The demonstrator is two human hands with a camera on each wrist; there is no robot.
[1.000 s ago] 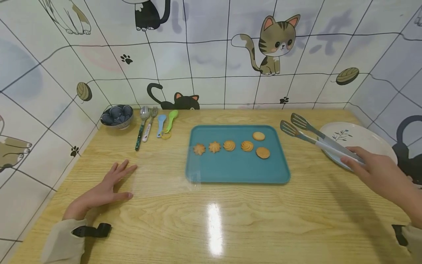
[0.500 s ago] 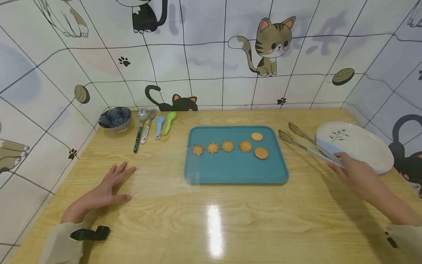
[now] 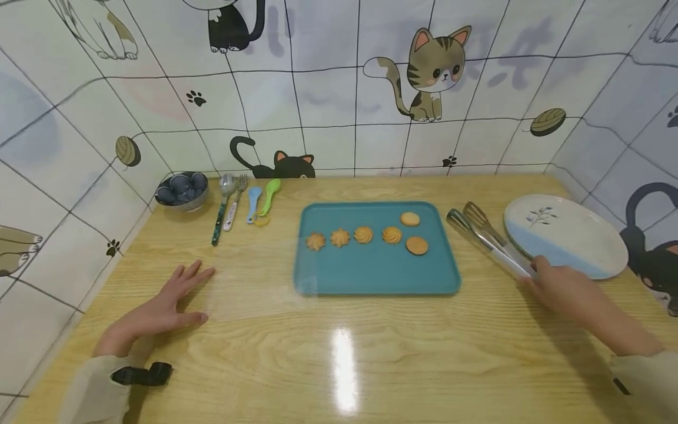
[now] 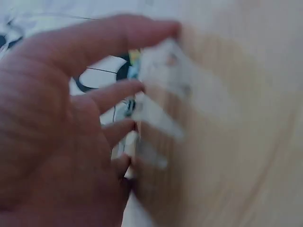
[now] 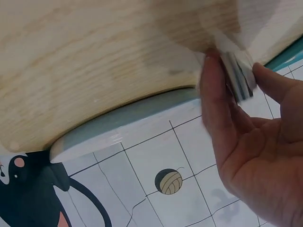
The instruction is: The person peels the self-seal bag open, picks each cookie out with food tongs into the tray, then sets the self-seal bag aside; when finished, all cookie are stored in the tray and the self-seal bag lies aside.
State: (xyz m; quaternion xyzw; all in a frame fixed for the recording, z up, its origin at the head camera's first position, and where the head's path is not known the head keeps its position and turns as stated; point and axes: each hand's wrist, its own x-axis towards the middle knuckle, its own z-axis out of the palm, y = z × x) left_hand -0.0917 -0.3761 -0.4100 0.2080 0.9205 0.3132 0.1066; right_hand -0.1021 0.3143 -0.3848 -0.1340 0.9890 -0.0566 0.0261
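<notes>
Two hands — right hand (image 3: 561, 290) pinching tongs (image 3: 484, 235), left hand (image 3: 159, 309) flat, fingers spread.

Bare wood between left hand (image 3: 159, 309) and tray (image 3: 371, 274); plate (image 3: 577, 247) crowds tongs (image 3: 489, 241).

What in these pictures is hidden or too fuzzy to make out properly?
- Tongs handle: in the head view the right hand covers it; in the right wrist view it is blurred, so how firmly the fingers pinch it is unclear.
- Left hand: the left wrist view is motion-blurred; what lies beyond the fingers cannot be read.
- Bowl: its contents are too small in the head view.
- Plate: only its edge shows in the right wrist view.
</notes>
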